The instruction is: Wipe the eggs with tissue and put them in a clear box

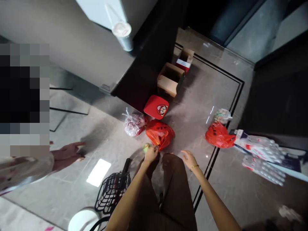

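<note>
My left hand (151, 154) is closed, its fingertips at the gathered end of a red plastic bag (160, 131) with dark print, which rests on the floor before my knees. A small green round thing (146, 147) shows beside that hand; its kind is unclear. My right hand (189, 158), with a bracelet at the wrist, hovers by my right knee, fingers apart and holding nothing. Left of the red bag sits a clear plastic bag (135, 124) with reddish contents. Just behind lies a red box with a cartoon face (156, 106).
Open cardboard boxes (168, 80) stand along the dark counter. On the right lie another red bag (218, 135) and clear-wrapped packs (263, 154). A black basket (113, 192) and white stool (84, 220) are at lower left. Another person's hand (68, 156) reaches in. A cup (124, 35) stands above.
</note>
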The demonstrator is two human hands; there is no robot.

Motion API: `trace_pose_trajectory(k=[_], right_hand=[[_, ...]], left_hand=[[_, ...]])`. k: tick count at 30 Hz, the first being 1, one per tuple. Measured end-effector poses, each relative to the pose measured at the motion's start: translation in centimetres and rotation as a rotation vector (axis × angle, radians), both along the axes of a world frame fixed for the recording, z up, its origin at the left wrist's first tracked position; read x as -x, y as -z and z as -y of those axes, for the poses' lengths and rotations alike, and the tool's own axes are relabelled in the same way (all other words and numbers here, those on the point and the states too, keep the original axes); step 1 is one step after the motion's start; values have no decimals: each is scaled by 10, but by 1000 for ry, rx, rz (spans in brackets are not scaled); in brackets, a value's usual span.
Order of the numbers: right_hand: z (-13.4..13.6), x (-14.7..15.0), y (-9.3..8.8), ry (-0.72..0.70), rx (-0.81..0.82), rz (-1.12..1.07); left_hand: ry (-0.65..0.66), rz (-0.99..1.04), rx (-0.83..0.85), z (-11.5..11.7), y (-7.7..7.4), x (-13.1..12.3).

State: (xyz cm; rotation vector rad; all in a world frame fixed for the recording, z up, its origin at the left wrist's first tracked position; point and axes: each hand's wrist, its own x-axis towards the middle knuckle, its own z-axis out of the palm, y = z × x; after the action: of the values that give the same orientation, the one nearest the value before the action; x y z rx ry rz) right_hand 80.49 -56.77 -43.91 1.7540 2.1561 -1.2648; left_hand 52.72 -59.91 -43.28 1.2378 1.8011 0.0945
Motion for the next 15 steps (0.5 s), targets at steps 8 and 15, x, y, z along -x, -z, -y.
trace_pose_trajectory(k=[8,15], right_hand=[[-54,100,161,-741,75,45],[-51,124,286,-1253,129,66]], left_hand=[[307,-66,-68,-10,150,-24],[262,-142,-102,5,296,-33]])
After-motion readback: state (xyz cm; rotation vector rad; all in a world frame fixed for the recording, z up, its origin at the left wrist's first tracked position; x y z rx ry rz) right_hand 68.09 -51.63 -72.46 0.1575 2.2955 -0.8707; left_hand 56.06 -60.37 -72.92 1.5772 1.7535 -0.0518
